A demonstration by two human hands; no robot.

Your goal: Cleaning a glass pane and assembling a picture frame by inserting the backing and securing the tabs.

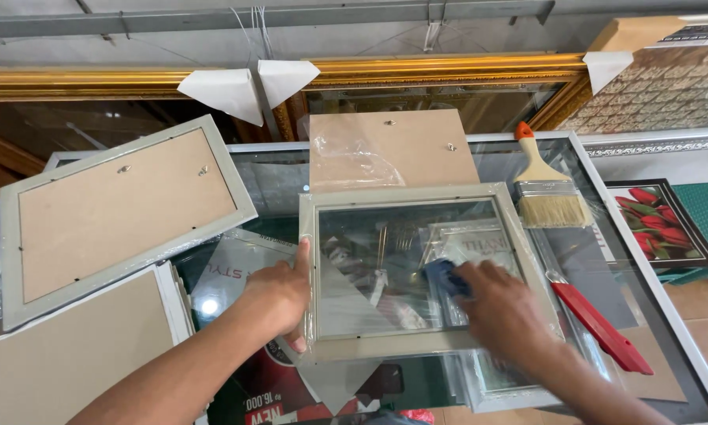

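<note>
Gripping blue cloth (447,277) (half hidden), right hand (505,309) blurs over frame (417,271).

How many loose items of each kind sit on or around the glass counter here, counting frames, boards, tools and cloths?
Grey picture frames: 2, one back-up at left, one under the left hand
Brown backing boards: 2
Paintbrush: 1
Red-handled tool: 1
Blue cloth in the right hand: 1
Total: 7
</note>
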